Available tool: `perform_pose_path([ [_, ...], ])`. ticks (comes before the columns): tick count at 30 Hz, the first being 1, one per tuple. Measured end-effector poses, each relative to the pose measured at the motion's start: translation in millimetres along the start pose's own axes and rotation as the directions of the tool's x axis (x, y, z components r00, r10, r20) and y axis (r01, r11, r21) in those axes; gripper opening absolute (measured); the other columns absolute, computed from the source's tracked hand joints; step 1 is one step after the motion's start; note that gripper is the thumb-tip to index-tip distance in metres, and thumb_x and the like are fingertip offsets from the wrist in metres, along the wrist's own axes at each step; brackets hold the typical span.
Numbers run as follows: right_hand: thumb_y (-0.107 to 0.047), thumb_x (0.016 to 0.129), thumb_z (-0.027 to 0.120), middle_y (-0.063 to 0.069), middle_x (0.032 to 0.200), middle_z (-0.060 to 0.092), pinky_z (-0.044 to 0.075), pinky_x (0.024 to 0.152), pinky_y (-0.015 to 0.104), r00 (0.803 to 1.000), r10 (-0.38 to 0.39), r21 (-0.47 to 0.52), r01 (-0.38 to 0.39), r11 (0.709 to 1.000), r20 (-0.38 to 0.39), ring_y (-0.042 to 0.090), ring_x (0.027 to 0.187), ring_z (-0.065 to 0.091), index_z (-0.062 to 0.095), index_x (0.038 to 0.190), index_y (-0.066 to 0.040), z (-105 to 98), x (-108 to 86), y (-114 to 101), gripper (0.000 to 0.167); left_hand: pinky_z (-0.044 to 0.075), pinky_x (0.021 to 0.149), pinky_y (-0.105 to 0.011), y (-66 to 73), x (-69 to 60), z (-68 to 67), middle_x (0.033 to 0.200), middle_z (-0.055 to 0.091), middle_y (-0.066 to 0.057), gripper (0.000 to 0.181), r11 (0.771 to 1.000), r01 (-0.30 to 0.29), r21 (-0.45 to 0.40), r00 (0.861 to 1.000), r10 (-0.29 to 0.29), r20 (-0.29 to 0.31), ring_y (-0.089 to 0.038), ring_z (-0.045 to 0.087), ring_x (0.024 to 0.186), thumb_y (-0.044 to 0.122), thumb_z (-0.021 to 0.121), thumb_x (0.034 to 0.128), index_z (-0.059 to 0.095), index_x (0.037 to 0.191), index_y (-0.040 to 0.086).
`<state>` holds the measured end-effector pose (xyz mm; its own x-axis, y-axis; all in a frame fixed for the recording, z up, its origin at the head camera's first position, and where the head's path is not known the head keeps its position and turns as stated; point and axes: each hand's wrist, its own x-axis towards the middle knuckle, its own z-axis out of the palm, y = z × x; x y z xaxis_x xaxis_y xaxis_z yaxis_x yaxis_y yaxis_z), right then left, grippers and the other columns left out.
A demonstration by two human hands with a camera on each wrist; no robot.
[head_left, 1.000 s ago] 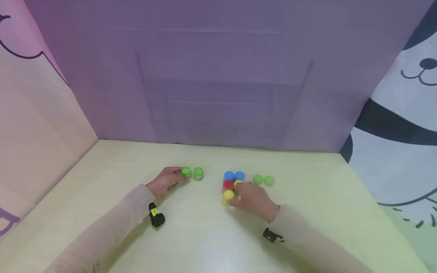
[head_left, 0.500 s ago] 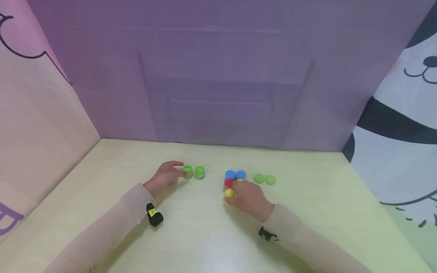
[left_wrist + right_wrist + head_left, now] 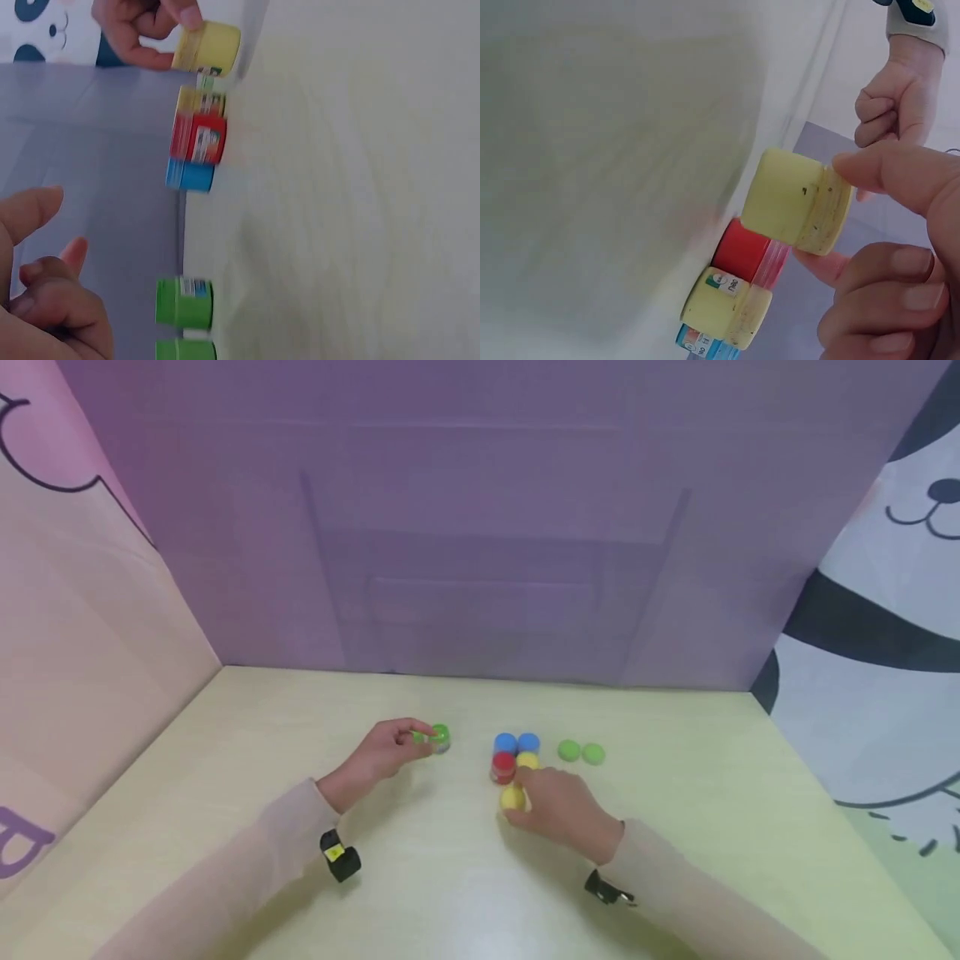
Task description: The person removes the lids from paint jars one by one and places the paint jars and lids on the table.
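My right hand (image 3: 570,814) pinches a yellow jar (image 3: 513,799) between thumb and finger; in the right wrist view this yellow jar (image 3: 784,196) is tilted and off the table. Just beyond it stand a red jar (image 3: 503,768) and a second yellow jar (image 3: 528,761), with two blue jars (image 3: 506,743) behind them. My left hand (image 3: 378,756) hovers by two green jars (image 3: 441,739), partly hiding one. The left wrist view shows its fingers (image 3: 60,307) spread apart from the green jars (image 3: 195,304), holding nothing.
Two flat green discs (image 3: 569,750) lie right of the blue jars. A purple panel (image 3: 480,610) rises at the table's back edge, with printed panels (image 3: 862,718) at the sides. A black device is strapped at each wrist.
My left hand has left the nearer green jar's side and shifted right, in front of it. The yellow jar in my right hand has come away from the red jar, toward me and slightly right.
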<state>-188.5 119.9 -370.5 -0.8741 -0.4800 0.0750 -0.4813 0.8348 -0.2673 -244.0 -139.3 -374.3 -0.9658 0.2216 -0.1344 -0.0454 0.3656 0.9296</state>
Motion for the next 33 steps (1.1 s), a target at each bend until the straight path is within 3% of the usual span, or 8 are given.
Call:
perform_pose_path([
  [6, -0.031, 0.081, 0.07, -0.006, 0.058, 0.044, 0.033, 0.043, 0.023, 0.997, -0.056, -0.011, 0.057, 0.998, 0.044, 0.008, 0.049, 0.039, 0.057, 0.094, -0.008, 0, -15.0, -3, 0.029, 0.029, 0.046, -0.024, 4.5, -15.1, 24.0, 0.063, 0.041, 0.003, 0.029, 0.992, -0.084, 0.098, 0.989, 0.071, 0.129, -0.011, 0.03, 0.048, 0.021, 0.073, 0.0826, 0.066, 0.107, 0.007],
  [10, -0.03, 0.081, 0.068, -0.007, 0.054, 0.04, 0.031, 0.042, 0.021, 0.992, -0.097, 0.0, 0.097, 0.995, 0.084, 0.006, 0.046, 0.035, 0.056, 0.092, -0.009, 0, -23.0, -7, 0.026, 0.033, 0.05, -0.023, 4.5, -26.4, 41.7, 0.066, 0.046, 0.002, 0.028, 0.98, -0.156, 0.125, 0.958, 0.119, 0.259, -0.011, 0.036, 0.052, 0.017, 0.075, 0.0806, 0.066, 0.106, 0.008],
  [12, -0.03, 0.082, 0.067, -0.008, 0.053, 0.038, 0.03, 0.042, 0.021, 0.987, -0.121, 0.012, 0.12, 0.993, 0.102, 0.005, 0.045, 0.033, 0.055, 0.091, -0.011, -1, -27.1, -8, 0.024, 0.035, 0.052, -0.022, 3.4, -31.9, 51.3, 0.067, 0.047, 0.003, 0.03, 0.98, -0.163, 0.118, 0.943, 0.119, 0.31, -0.01, 0.038, 0.053, 0.015, 0.076, 0.0791, 0.066, 0.106, 0.009],
  [17, -0.03, 0.083, 0.067, -0.011, 0.054, 0.037, 0.03, 0.043, 0.019, 0.973, -0.188, 0.044, 0.184, 0.982, 0.134, 0.002, 0.046, 0.031, 0.057, 0.097, -0.012, 0, -35.6, -11, 0.025, 0.037, 0.057, -0.021, -0.9, -43.3, 69.8, 0.067, 0.048, 0.003, 0.034, 0.99, -0.123, 0.068, 0.913, 0.086, 0.399, -0.009, 0.041, 0.057, 0.009, 0.078, 0.0749, 0.066, 0.107, 0.013],
  [24, -0.03, 0.082, 0.067, -0.012, 0.054, 0.036, 0.031, 0.044, 0.018, 0.949, -0.246, 0.032, 0.244, 0.969, 0.195, 0.002, 0.046, 0.031, 0.055, 0.103, -0.013, 1, -42.1, -14, 0.029, 0.035, 0.057, -0.021, -9.3, -50.7, 84.0, 0.062, 0.044, 0.004, 0.037, 0.998, -0.066, -0.01, 0.873, 0.062, 0.483, -0.01, 0.039, 0.058, 0.002, 0.075, 0.0727, 0.066, 0.107, 0.012],
  [33, -0.027, 0.083, 0.065, -0.012, 0.054, 0.035, 0.029, 0.043, 0.018, 0.928, -0.285, 0.06, 0.279, 0.958, 0.238, 0.001, 0.046, 0.029, 0.056, 0.104, -0.014, 4, -39.7, -13, 0.026, 0.03, 0.052, -0.02, -11.5, -54.2, 91.7, 0.058, 0.041, 0.004, 0.041, 0.999, -0.034, -0.027, 0.844, 0.043, 0.535, -0.01, 0.036, 0.053, -0.001, 0.075, 0.0714, 0.067, 0.108, 0.014],
])
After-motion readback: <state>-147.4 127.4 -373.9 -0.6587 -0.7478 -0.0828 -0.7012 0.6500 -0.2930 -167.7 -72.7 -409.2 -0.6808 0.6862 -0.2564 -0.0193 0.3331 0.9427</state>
